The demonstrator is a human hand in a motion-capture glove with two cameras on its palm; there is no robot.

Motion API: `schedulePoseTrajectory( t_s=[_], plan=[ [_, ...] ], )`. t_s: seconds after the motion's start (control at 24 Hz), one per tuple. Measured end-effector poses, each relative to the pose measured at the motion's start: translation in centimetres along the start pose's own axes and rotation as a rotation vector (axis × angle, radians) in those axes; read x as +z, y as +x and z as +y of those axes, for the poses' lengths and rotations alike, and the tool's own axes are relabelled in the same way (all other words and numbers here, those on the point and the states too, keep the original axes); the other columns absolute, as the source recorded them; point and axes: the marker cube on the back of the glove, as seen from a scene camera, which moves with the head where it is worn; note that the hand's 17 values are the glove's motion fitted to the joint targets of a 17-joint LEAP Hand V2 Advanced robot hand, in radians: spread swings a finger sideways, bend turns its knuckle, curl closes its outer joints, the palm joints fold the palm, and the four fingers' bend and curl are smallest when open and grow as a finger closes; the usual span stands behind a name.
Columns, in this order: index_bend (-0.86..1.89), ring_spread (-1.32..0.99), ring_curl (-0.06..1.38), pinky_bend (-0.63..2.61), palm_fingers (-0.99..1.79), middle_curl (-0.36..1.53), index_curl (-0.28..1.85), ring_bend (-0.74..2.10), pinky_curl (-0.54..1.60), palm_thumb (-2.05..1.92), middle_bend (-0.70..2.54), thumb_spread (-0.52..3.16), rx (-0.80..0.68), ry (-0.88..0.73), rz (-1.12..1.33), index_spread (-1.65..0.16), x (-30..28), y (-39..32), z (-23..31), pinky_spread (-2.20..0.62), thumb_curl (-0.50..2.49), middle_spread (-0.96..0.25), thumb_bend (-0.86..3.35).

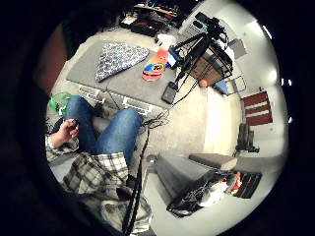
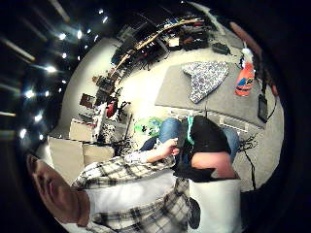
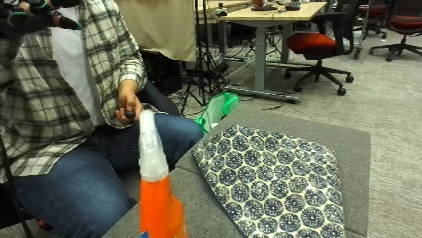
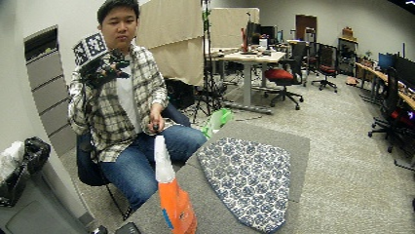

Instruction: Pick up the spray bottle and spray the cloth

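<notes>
Gloved hand (image 4: 103, 68) raised at the chest, fingers too dark to tell
Spray bottle (image 3: 157, 193), base cut off, beside the cloth (image 3: 274, 186) on the tabletop (image 3: 342, 144)

Behind me, grey carpet (image 4: 337, 126) runs past a wooden desk (image 4: 250, 57) and a red office chair (image 4: 282, 75) at the frame's upper middle.

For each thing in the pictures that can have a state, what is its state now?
spray bottle: upright on the grey table, untouched.
cloth: folded, flat on the table, beside the bottle.
gloved right hand: raised at shoulder height, away from the table, holding nothing.
bare left hand: resting on the thigh, holding a small dark object.
grey table: bears the bottle and cloth.
</notes>
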Motion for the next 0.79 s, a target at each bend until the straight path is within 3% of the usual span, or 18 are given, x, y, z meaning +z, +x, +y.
schedulePoseTrajectory(
  t_s=[0.33, 0.79],
  plan=[
    [0.22, 0.13, 0.11, 0.4, 0.26, 0.08, 0.16, 0.3, 0.12, 0.51, 0.16, 0.78, 0.005, -0.021, 0.001, -0.29, -0.07, 0.02, 0.56, 0.17, 0.19, -0.03, 0.3],
    [0.2, 0.16, 0.16, 0.43, 0.23, 0.14, 0.23, 0.31, 0.16, 0.54, 0.16, 1.04, 0.028, -0.032, -0.005, -0.34, 0.63, 0.84, 0.08, 0.22, 0.27, -0.04, 0.25]
  ],
)
